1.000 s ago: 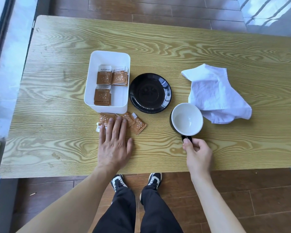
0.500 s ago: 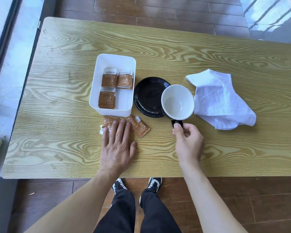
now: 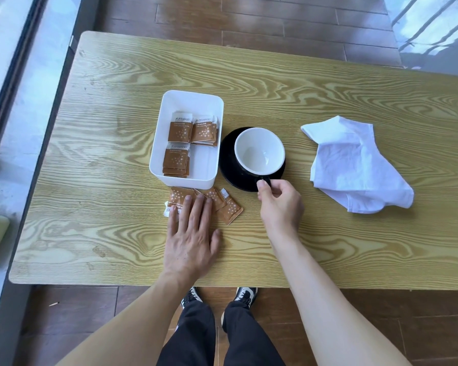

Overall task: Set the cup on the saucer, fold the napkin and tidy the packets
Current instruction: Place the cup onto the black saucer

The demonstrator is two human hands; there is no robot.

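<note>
Pinched between thumb and curled fingers of the right hand (image 3: 280, 204) is the dark handle of the cup (image 3: 259, 151) — white inside, black outside — which sits on the black saucer (image 3: 229, 165), a little toward the saucer's right side so that a wider crescent of black shows on the left. Whether the cup's base is fully down I cannot tell from here.

Flat on the wooden table (image 3: 328, 83) lies the left hand (image 3: 191, 239), fingers straight and together, their tips pressing on the loose packets (image 3: 222, 204) fanned out just in front of the white box (image 3: 193, 101). More brown packets (image 3: 179, 143) lie inside that box, in its nearer half; the far half of it is bare white floor.

Box and saucer stand close, the saucer's left rim just beside the box's right wall. The white napkin (image 3: 352, 165) lies crumpled and unfolded well to the right of the saucer, with a strip of bare wood between them. Broad open tabletop stretches beyond the objects to the far edge and out to the left — the near edge runs just below both wrists, with dark trousers and shoes showing under it.
</note>
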